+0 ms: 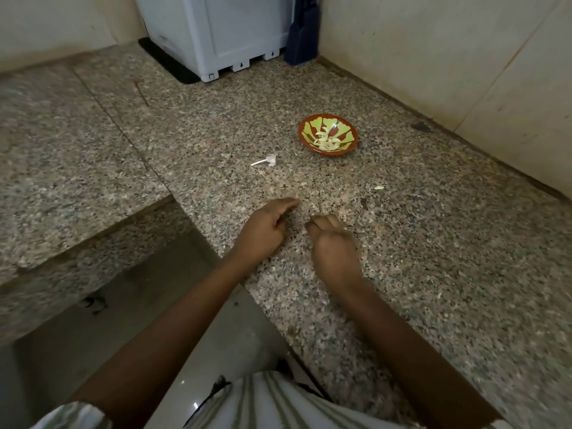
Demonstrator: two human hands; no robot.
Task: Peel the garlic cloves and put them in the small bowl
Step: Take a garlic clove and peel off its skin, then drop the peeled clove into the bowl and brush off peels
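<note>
Left hand (266, 227): on the desk (433, 274), forefinger stretched, other fingers loosely curled, nothing seen in it.
Right hand (332, 243): just beside it, fingers curled under, blurred; contents cannot be told.
Ahead of the left hand: garlic stalk (266, 161).
Ahead of the right hand: small bowl (328, 153), peeled cloves (326, 142) inside.
Surface: speckled granite.
Walls beyond and to the right; the desk edge drops off left of the left hand.

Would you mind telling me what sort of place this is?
Probably a home kitchen: a granite counter against tiled walls, a bowl of peeled garlic, and a pale appliance in the corner.
</note>
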